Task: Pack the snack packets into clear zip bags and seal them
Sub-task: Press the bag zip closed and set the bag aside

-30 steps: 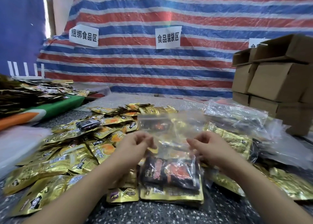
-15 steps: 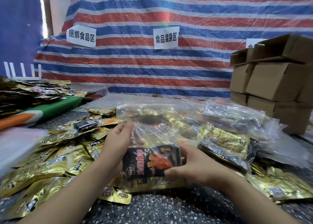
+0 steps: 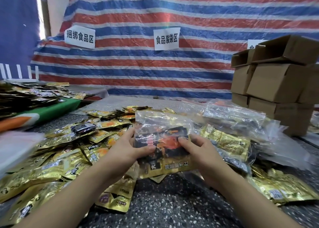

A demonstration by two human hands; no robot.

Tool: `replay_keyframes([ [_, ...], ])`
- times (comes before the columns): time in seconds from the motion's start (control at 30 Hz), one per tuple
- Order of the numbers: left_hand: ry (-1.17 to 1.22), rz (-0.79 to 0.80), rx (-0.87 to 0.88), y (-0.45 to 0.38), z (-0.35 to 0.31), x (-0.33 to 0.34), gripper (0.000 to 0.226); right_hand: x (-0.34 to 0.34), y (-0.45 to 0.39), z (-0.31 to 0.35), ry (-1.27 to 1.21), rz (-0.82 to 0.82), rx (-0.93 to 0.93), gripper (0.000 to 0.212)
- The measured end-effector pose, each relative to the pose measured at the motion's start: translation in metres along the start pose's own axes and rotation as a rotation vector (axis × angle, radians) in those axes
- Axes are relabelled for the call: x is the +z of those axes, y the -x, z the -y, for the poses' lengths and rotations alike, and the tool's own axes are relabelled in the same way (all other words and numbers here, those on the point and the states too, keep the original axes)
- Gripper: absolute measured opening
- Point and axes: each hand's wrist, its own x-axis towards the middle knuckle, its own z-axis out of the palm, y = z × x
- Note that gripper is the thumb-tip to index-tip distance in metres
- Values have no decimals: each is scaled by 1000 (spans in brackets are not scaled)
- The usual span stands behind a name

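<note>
zip bag (image 3: 160,124): holding black + gold snack pkts (image 3: 165,141)
L hand (image 3: 127,149): fingers gripping bag's left side
R hand (image 3: 201,150): fingers gripping its right side
desk (image 3: 172,207): carrying loose gold pkts (image 3: 57,160)

Left hand (image 3: 128,148), right hand (image 3: 198,150) gripping.

left sign (image 3: 80,36) 捆绑食品区; middle sign (image 3: 166,39) 食品装袋区

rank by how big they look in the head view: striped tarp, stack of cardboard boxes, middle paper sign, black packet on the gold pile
1. striped tarp
2. stack of cardboard boxes
3. Unsure: middle paper sign and black packet look about alike; the packet lies nearer.
</note>
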Motion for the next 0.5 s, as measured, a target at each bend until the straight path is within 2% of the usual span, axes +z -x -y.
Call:
replay_keyframes([
  [0.03,6,-25,17,0,0,0,80,-3,1,1,7,82,-7,15],
  [0.07,21,-51,31,-1,-1,0,79,-7,4,2,58,167,-14,20],
  [0.13,55,-96,44,-2,-1,-1,76,-11,7,3,170,300,2,43],
  [0.2,63,-107,48,-1,-2,0,72,-12,7,4,168,322,20,51],
  [0.27,60,-98,48,-2,-2,0,72,-11,6,4,182,254,-3,45],
  [0.4,77,-108,45,-5,-1,0,89,-14,0,9,172,36,-45,25],
  [0.5,14,-133,62,-6,1,0,91,-38,-12,21,24,-241,-110,20],
])
